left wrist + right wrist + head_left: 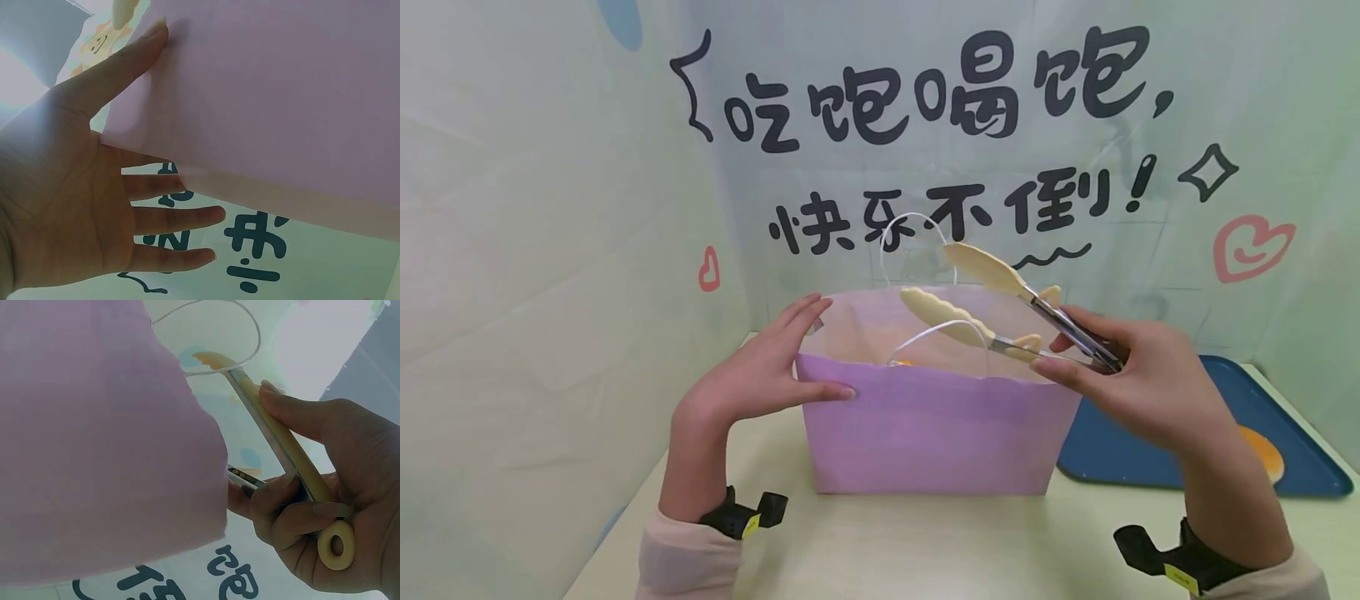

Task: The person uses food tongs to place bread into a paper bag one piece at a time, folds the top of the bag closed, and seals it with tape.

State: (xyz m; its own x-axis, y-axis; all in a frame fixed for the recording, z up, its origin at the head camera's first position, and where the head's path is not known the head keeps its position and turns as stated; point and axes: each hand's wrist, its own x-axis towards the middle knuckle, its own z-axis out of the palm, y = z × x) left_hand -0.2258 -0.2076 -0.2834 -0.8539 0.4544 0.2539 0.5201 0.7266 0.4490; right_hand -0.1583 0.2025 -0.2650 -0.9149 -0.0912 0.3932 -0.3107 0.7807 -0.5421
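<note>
A lilac paper bag [936, 442] with white loop handles stands upright on the table, its top open. At its left end, my left hand [763, 367] touches the bag with straight fingers spread; the thumb lies against the front face, as the left wrist view [69, 181] also shows. My right hand [1157, 383] holds metal tongs [1071, 329] with cream scalloped tips. The tongs' tips are spread apart over the bag's mouth with nothing between them. In the right wrist view, my fingers curl around the tongs [275, 437]. Something orange [906, 362] shows slightly inside the bag; the rest is hidden.
To the right of the bag lies a blue tray [1127, 454]. A golden-brown bun [1264, 454] on it is partly covered by my right forearm. A printed curtain [955, 125] with dark lettering hangs behind the pale table [910, 550].
</note>
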